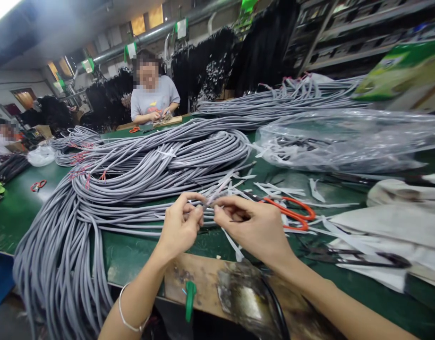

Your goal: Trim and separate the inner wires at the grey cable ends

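Note:
My left hand (182, 222) and my right hand (252, 226) meet above the green table (12, 217), both pinching the end of a grey cable (210, 200) between fingertips. My right hand also has red-handled scissors (295, 215) hooked on its fingers, their handles sticking out to the right. The cable end comes from a large bundle of grey cables (149, 165) that spreads across the table and hangs over the near edge at the left. White paper strips (274, 189) lie scattered around my hands.
A worn wooden board (206, 278) sits at the near edge. A clear plastic bag (345, 141) and white cloth (390, 222) lie on the right. A person in a grey shirt (153, 99) works at the far side; another person (1, 137) sits far left. Red scissors (38, 185) lie at left.

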A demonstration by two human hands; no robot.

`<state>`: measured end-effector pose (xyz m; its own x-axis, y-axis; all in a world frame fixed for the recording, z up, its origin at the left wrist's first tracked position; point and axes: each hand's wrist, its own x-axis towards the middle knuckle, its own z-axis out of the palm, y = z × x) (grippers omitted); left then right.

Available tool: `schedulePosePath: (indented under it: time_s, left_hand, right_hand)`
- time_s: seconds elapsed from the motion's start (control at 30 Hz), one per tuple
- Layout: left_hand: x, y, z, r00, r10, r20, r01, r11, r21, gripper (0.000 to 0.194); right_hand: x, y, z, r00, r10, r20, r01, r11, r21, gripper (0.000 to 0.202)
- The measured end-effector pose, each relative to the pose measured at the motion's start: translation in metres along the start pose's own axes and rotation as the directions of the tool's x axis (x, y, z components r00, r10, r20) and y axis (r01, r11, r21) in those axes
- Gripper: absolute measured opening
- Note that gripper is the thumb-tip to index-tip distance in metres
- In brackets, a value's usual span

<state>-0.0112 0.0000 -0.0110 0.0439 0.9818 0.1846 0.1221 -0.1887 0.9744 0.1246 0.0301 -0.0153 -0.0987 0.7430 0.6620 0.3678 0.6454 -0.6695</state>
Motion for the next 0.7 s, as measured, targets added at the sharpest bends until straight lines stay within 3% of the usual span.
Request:
schedulePosePath:
  time_s: [0.17, 0.33, 0.47, 0.7]
  left_hand:
    - [-0.002, 0.003, 0.002, 0.995, 0.097, -0.018, -0.092, 0.978, 0.188, 0.021]
    - [-0.002, 0.004, 0.002, 0.994, 0.106, -0.019, -0.098, 0.962, 0.256, 0.021]
    - [-0.003, 0.004, 0.001, 0.99, 0.139, 0.019, -0.138, 0.945, 0.297, 0.02]
    - [-0.002, 0.005, 0.0, 0.97, 0.232, 0.069, -0.242, 0.912, 0.332, 0.021]
  right_hand:
    - [0.002, -0.001, -0.003, 0.983, 0.178, 0.05, -0.185, 0.959, 0.213, 0.011]
    - [0.007, 0.001, -0.003, 0.935, 0.285, 0.211, -0.35, 0.84, 0.415, 0.012]
    - [0.007, 0.003, -0.004, 0.926, 0.228, 0.302, -0.355, 0.799, 0.485, 0.012]
    - [0.006, 0.01, -0.011, 0.917, 0.09, 0.388, -0.28, 0.837, 0.469, 0.011]
